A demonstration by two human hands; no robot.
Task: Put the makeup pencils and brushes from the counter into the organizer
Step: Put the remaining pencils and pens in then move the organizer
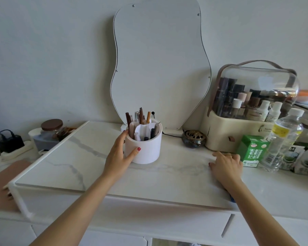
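Marble counter (89, 157) bare of loose pencils. Left hand (120, 153) cupped around organizer (144, 148), pencils (140, 116) upright inside. Right hand (226, 164) flat, spread, well right, empty.

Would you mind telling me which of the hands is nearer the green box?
Right. The right hand lies flat on the counter just left of the green box; the left hand grips the white organizer, much farther left.

Cream cosmetics case (226, 137) at three o'clock reads "Seri", cut off by a water bottle (284, 139); green carton's (252, 150) print is illegible.
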